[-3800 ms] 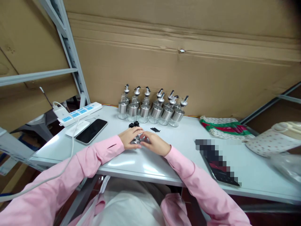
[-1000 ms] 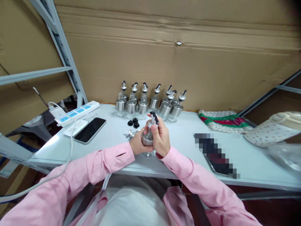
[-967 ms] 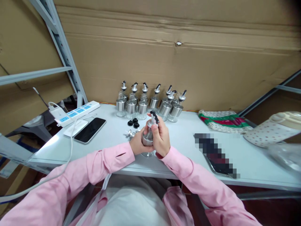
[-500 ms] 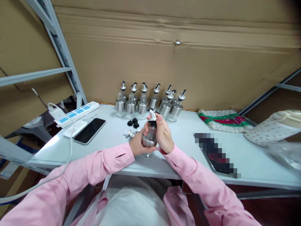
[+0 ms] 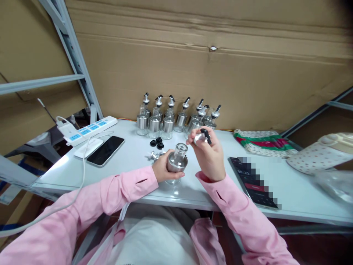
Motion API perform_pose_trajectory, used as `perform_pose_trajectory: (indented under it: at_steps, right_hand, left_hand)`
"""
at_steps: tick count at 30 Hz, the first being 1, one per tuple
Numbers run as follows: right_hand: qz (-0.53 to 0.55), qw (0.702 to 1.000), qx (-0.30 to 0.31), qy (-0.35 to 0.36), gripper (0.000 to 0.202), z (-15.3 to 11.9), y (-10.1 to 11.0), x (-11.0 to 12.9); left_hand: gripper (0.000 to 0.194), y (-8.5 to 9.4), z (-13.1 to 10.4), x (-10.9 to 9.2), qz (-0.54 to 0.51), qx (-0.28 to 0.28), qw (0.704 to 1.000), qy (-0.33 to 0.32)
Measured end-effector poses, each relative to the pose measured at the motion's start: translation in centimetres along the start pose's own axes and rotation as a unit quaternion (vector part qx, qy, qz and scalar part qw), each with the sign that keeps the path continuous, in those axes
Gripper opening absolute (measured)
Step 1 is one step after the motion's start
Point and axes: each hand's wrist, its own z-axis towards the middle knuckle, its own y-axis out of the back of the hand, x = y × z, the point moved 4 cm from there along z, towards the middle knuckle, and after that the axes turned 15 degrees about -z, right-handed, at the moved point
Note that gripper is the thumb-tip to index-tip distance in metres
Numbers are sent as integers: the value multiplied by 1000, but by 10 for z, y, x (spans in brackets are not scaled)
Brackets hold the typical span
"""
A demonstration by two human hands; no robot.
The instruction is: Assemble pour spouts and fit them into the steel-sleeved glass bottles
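My left hand (image 5: 163, 168) is wrapped round a glass bottle (image 5: 179, 158) with a steel band, standing upright near the table's front edge. Its glass mouth is uncovered. To the right of the bottle and a little higher, my right hand (image 5: 211, 156) grips a silver pourer top (image 5: 201, 138) with a black flap, apart from the bottle. Several black rings (image 5: 157, 142) lie behind the bottle, and small silver parts (image 5: 153, 156) lie beside my left hand. Farther back stand several similar bottles (image 5: 168, 125), some with pourers and some without.
At the left are a power strip (image 5: 91, 130), a white flat device (image 5: 88, 148) with a cable and a phone (image 5: 106, 151). Another phone (image 5: 253, 184), a patterned cloth (image 5: 264, 142) and a dotted jug (image 5: 309, 158) lie at the right. Cardboard (image 5: 179, 66) rises behind.
The silver pourer top has come off the bottle. My right hand has moved right with it, while my left hand keeps hold of the bottle in about the same place.
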Motion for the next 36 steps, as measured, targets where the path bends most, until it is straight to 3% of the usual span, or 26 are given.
perform_pose_trajectory:
  at_steps: [2,5,7,10,13,16,18,20,23,25,31,36]
  right_hand:
    - [-96,994,-7,49,18,-5,9,7]
    - [-250,957,75,125,18,-14,9,18]
    - [-313,929,119,161,17,-18,4,23]
    - [-359,908,119,181,9,-20,1,27]
    - [-370,911,57,171,8,-12,12,34]
    - [-385,903,-78,173,12,2,34,50]
    - [-395,887,-156,181,13,14,45,61]
    - [-410,872,-191,187,13,28,48,64]
    - [-442,857,-185,189,13,54,40,47]
    - [-463,856,-159,163,12,72,33,22]
    - [-515,850,-66,90,11,111,15,-55]
    - [-561,826,-33,53,15,118,9,-82]
  left_hand:
    - [62,0,1,0,4,1,1000,1]
    - [62,0,2,0,-3,5,1000,-6]
    - [63,1,2,0,-7,8,1000,-14]
    - [72,1,0,-3,-16,21,1000,-13]
    - [94,-2,-2,-3,-77,43,996,-12]
    - [108,-8,-3,4,-142,75,987,19]
    - [101,-13,-4,11,-131,107,984,48]
    - [79,-18,-5,14,-65,165,983,53]
    - [32,-22,-6,14,53,231,971,17]
    - [19,-21,-6,12,82,236,968,-4]
    - [15,-21,-5,11,81,223,971,-14]
    - [17,-21,-5,11,66,223,972,-35]
